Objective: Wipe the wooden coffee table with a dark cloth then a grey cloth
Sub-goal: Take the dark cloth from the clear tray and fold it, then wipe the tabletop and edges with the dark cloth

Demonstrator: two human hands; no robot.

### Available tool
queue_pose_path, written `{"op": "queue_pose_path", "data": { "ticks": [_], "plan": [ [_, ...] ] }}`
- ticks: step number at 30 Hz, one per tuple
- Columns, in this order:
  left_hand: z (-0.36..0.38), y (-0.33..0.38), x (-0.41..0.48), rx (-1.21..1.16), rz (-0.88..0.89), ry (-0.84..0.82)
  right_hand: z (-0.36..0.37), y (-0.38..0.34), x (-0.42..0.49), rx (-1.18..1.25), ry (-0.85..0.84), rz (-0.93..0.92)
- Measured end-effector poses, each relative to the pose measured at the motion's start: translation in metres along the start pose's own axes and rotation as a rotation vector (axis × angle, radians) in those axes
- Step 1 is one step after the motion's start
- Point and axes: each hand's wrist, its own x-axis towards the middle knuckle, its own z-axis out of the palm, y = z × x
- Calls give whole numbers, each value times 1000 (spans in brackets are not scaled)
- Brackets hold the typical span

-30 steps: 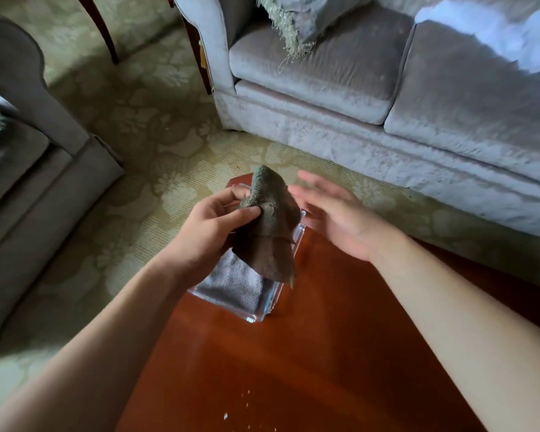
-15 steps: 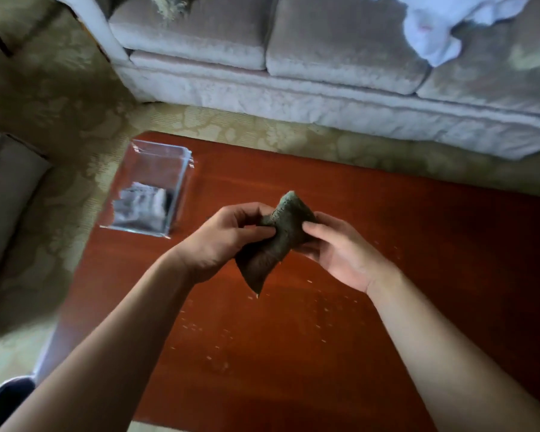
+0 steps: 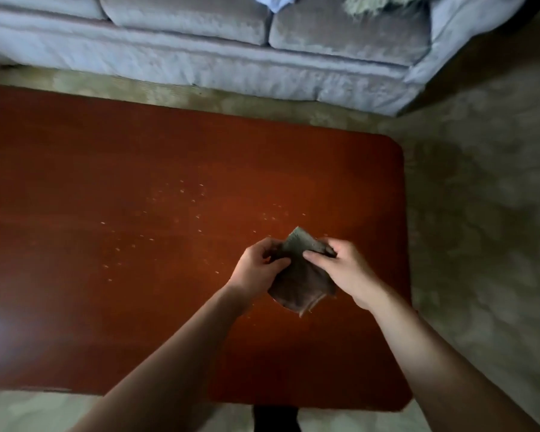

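The dark cloth (image 3: 303, 279) is being held in the air over the right-hand part of the wooden coffee table (image 3: 138, 182), between the two hands. Its lower part is hanging in loose folds, and one corner is sticking up above the fingers. Whether the hanging hem is touching the tabletop cannot be told.

The cloth's left edge is being pinched by the left hand (image 3: 256, 269), with thumb and fingers curled onto the fabric. Its upper right part is being gripped by the right hand (image 3: 346, 269): the thumb is being pressed against the front, and the other fingers are curled behind. Both bare forearms are being stretched in from the near edge of the view.

Small pale crumbs (image 3: 181, 191) are being shown scattered over the middle of the reddish-brown tabletop, to the left of the hands and beyond them. The table's rounded far right corner is being shown well apart from the hands.

The table is being surrounded by a pale patterned carpet (image 3: 480, 213), a strip of which is lying between the table's far edge and a grey sofa (image 3: 200, 57). A fringed cushion (image 3: 371, 4) is being cut off at the top edge of the view, on the sofa's seat
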Motion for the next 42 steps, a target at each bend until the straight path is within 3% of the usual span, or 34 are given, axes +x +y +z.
{"op": "queue_pose_path", "data": {
  "ticks": [8, 11, 14, 16, 19, 21, 26, 29, 34, 38, 42],
  "plan": [
    [121, -57, 19, 88, 3, -8, -80, 102, -2, -288, 112, -11],
    [141, -72, 22, 241, 41, 181, -99, 135, 7, -427, 316, -71],
    [152, -89, 22, 438, 131, 396, -101, 164, 5, -736, 565, -169],
    [160, -98, 22, 543, 143, 443, -85, 184, -1, -879, 497, -324],
    [170, -100, 25, 639, 93, 487, -67, 213, -4, -1101, 122, -432],
    [175, -97, 38, 657, 91, 545, -74, 223, 10, -1202, 26, -451],
    [200, -75, 107, 712, 57, 727, -143, 183, 116, -1190, 261, -486],
    [231, -46, 170, 722, -4, 817, -190, 141, 197, -1248, 270, -551],
    [277, -26, 230, 783, -233, 1002, -265, 75, 298, -1295, 226, -507],
    [277, -28, 235, 806, -240, 1042, -275, 59, 318, -1341, 195, -548],
    [278, -27, 236, 753, -223, 1082, -269, 89, 281, -1447, 1, -820]
  ]
}}
